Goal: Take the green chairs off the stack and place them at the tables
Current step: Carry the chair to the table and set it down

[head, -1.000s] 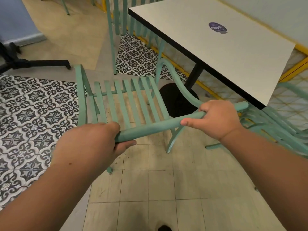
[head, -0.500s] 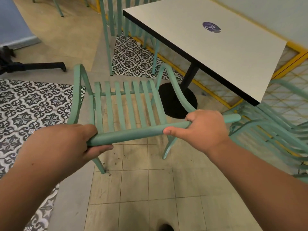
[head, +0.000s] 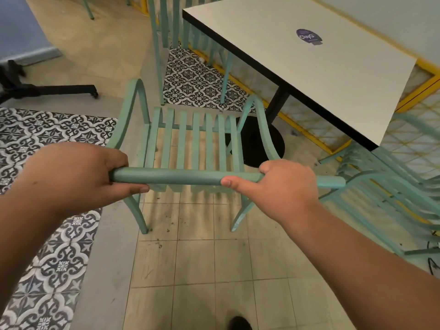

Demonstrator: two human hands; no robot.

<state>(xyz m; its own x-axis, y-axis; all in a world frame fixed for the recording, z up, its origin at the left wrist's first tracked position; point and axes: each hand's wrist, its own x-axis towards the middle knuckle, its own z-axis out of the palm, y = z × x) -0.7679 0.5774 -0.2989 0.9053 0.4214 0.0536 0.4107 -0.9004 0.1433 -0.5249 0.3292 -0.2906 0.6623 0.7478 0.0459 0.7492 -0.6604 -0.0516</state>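
A green slatted armchair (head: 190, 144) stands in front of me, seat facing away, its back legs on the beige tiles. My left hand (head: 78, 172) grips the left end of its round top rail (head: 183, 178). My right hand (head: 281, 186) grips the same rail near its right end. The white square table (head: 309, 75) on a black post and round base (head: 262, 144) is just beyond the chair to the right. The stack of green chairs (head: 392, 186) sits at the right edge, blurred.
Another green chair (head: 164, 27) stands at the far side of the table. A black floor stand (head: 47, 88) lies at the left. Patterned black-and-white tiles cover the floor left and ahead. A yellow-framed lattice wall (head: 419, 129) runs behind the table. My shoe tip (head: 238, 323) shows at the bottom.
The chair has swung round from a tilt to square in front of me, its top rail now level, and its legs have come down to the tiles. Both hands kept their grip.
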